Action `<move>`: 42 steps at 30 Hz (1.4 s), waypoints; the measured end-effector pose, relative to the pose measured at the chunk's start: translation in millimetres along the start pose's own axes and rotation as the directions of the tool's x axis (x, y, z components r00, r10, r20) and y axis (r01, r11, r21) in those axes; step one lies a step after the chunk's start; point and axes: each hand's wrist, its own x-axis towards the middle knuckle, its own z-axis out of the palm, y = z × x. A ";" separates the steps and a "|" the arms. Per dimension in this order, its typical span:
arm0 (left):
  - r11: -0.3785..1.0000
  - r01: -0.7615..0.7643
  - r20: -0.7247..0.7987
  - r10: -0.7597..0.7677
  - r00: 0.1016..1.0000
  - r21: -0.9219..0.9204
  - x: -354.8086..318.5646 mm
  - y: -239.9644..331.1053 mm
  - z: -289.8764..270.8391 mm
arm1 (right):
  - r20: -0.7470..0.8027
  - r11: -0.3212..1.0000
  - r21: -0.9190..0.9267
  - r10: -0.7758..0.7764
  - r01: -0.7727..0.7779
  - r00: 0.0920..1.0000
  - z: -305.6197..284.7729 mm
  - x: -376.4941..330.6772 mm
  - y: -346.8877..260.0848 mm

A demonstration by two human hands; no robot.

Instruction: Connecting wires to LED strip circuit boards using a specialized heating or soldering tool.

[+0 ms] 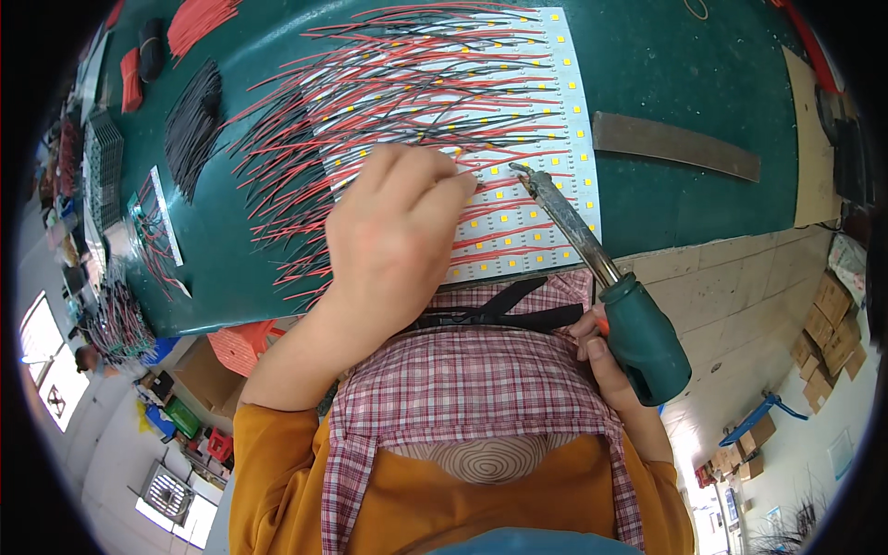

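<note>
1. White LED strip panel (518, 199) with red and black wires, on green bench (666, 83), under both hands.
2. Left hand (393, 231): fingers pressing wires on panel.
3. Right hand (601, 356): clamped on green-handled soldering iron (592, 268), tip touching panel beside left fingertips.

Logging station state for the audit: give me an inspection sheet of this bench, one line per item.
Surface: green bench mat, mostly covered at centre.
Job's things: white LED strip panel; soldering iron, tip on the panel.
Clutter: metal bar; bundles of cut black wire and red wire.
Hands: left hand pressing on the panel; right hand gripping the iron's green handle.
Cables: red and black leads fanned across the panel.
Surroundings: cardboard boxes on floor.
</note>
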 end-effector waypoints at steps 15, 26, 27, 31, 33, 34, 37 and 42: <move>0.999 -0.024 -0.033 0.023 0.999 -0.028 10.0 9.1 12.2 | -0.062 0.907 -0.420 -0.003 -0.023 0.998 2.5 3.5 -12.6; 0.999 -0.051 -0.024 0.052 0.998 0.011 12.6 9.8 10.6 | 0.110 0.949 -0.305 -0.041 0.073 0.993 -8.4 -3.0 1.5; 0.998 -0.054 -0.014 0.054 0.998 0.014 12.8 9.6 10.3 | 0.110 0.949 -0.308 -0.040 0.072 0.993 -8.9 -3.8 2.5; 0.998 -0.060 0.000 0.060 0.998 0.008 12.6 8.6 11.1 | 0.099 0.918 -0.391 -0.028 0.064 0.995 -6.7 -0.3 -1.4; 0.998 -0.061 -0.012 0.061 0.998 0.018 12.6 8.2 12.1 | 0.077 0.921 -0.377 -0.073 0.097 0.994 -6.9 0.0 -3.6; 0.998 -0.060 -0.013 0.060 0.998 0.019 12.4 8.4 11.8 | 0.067 0.953 -0.291 -0.067 0.083 0.996 -8.5 -1.9 -3.4; 0.998 -0.058 -0.008 0.058 0.998 0.016 12.4 9.0 10.9 | 0.012 0.999 -0.048 -0.011 0.011 1.000 -7.1 -2.8 -4.8; 0.998 -0.057 0.025 0.056 0.998 0.038 14.3 11.4 8.0 | 0.003 0.999 0.009 0.038 -0.038 0.999 -8.8 -3.4 -7.1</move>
